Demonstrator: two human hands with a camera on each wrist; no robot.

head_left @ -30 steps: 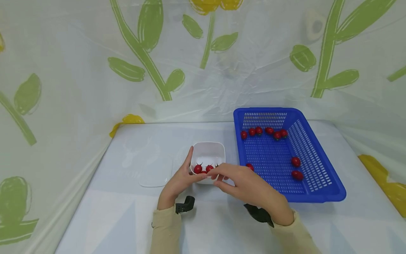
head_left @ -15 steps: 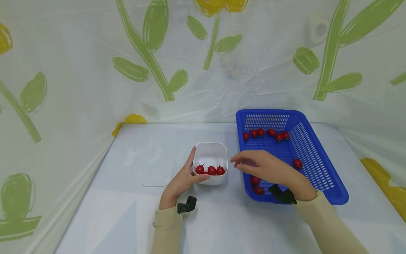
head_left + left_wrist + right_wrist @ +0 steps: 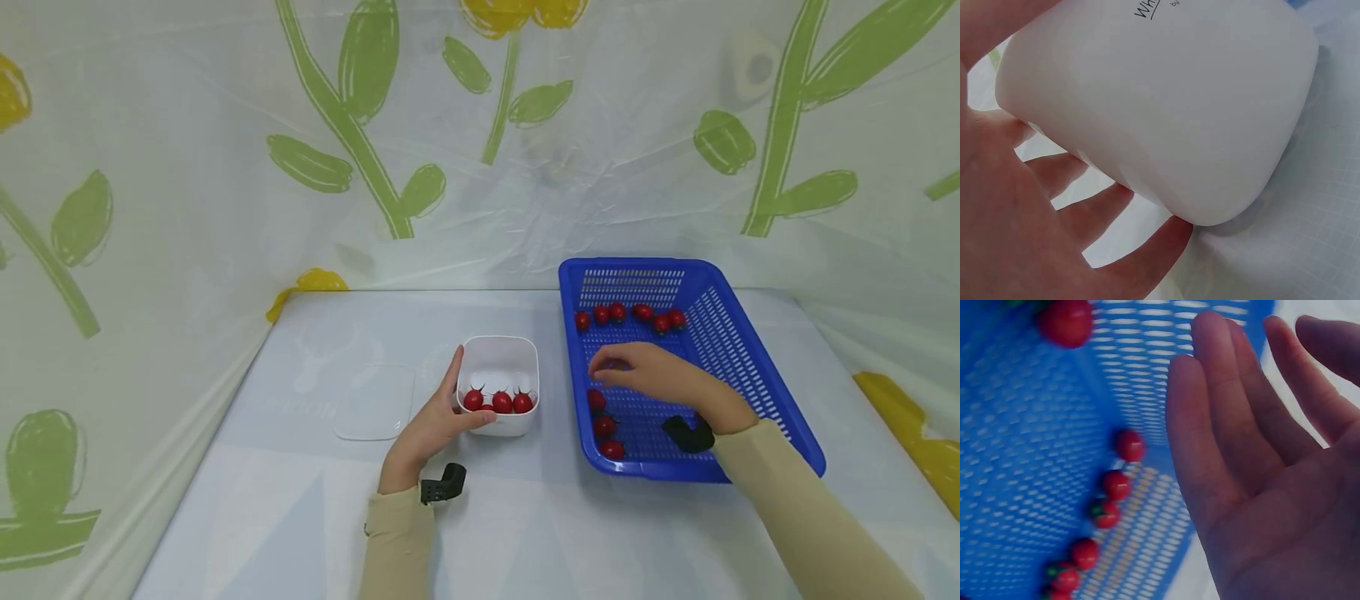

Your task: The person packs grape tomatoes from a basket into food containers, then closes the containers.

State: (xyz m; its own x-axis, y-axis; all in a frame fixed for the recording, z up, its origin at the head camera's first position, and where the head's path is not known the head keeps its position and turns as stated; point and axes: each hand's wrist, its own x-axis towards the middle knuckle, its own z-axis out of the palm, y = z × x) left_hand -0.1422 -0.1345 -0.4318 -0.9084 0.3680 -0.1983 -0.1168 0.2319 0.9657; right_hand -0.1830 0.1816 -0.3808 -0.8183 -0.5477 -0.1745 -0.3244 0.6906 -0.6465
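Note:
My left hand (image 3: 433,425) holds a small white square food container (image 3: 498,350), the thumb along its near rim and the fingers along its left side. In the left wrist view, fingertips (image 3: 1172,234) touch the wall of the container, which bears black lettering. Several cherry tomatoes (image 3: 502,402) with green stems lie in its near part. Over the left half of a blue plastic basket (image 3: 757,354), my right hand (image 3: 663,377) hovers with relaxed fingers and nothing between them. Below it, a few cherry tomatoes (image 3: 603,427) lie along the basket's left side.
A clear lid (image 3: 375,402) lies flat on the white tablecloth (image 3: 480,517), left of the container. More cherry tomatoes (image 3: 642,312) line the far end of the basket. Behind the table hangs a white curtain (image 3: 600,200) printed with green leaves and yellow flowers.
My right hand has left the white container and moved right, over the basket. Another tomato now shows in the container's near right corner. My left hand keeps its hold.

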